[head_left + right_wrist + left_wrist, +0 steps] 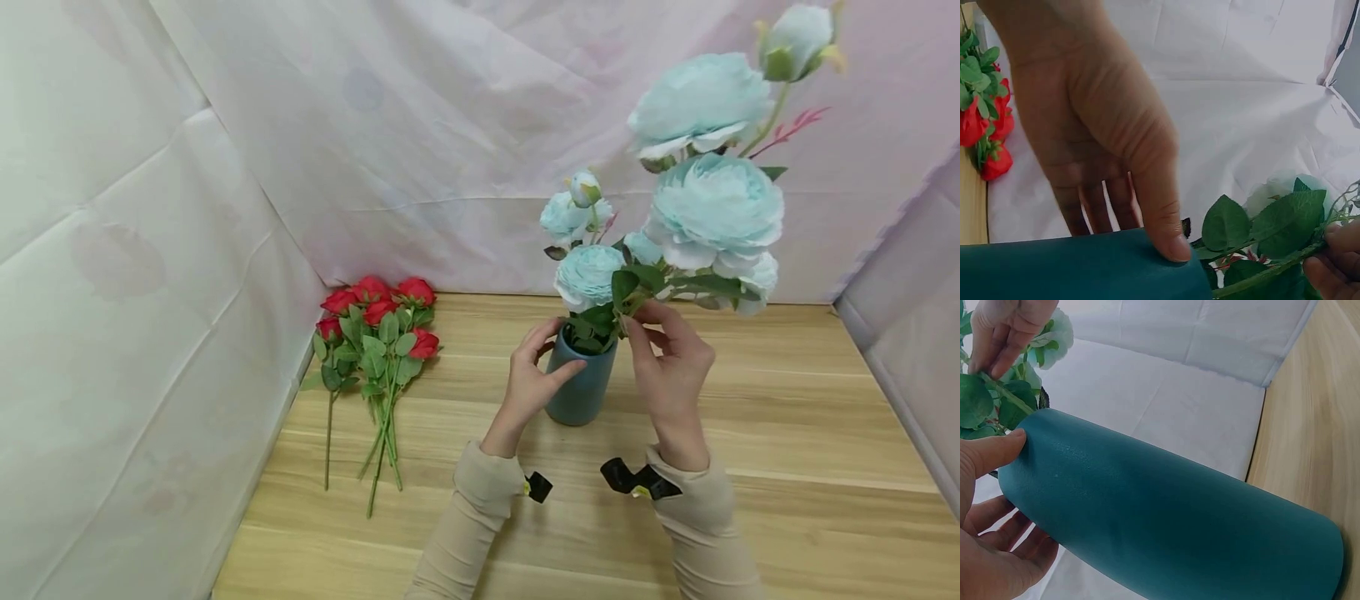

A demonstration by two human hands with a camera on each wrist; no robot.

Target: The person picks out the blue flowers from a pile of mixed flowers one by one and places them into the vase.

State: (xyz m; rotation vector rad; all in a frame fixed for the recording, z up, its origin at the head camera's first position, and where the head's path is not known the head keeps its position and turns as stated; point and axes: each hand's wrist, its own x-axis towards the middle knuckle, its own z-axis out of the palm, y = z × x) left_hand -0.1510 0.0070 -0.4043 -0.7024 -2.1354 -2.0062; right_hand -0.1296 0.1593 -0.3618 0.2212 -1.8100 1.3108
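Note:
A blue-teal vase (pixel 581 390) stands upright on the wooden table, with light blue artificial flowers (pixel 588 275) in it. My left hand (pixel 531 379) holds the vase near its rim, thumb on the near side and fingers round the far side. Just above the mouth, my right hand (pixel 671 367) pinches a green stem (pixel 1272 272) between thumb and fingertips. Large light blue blooms (pixel 716 204) lean up and to the right over that hand. In the left wrist view the stem slants down to the vase mouth; its lower end is hidden.
Several red artificial roses (pixel 378 312) lie on the left side of the wooden table (pixel 795 400), stems toward the front. Pale fabric (pixel 420 150) hangs behind and along both sides of the table.

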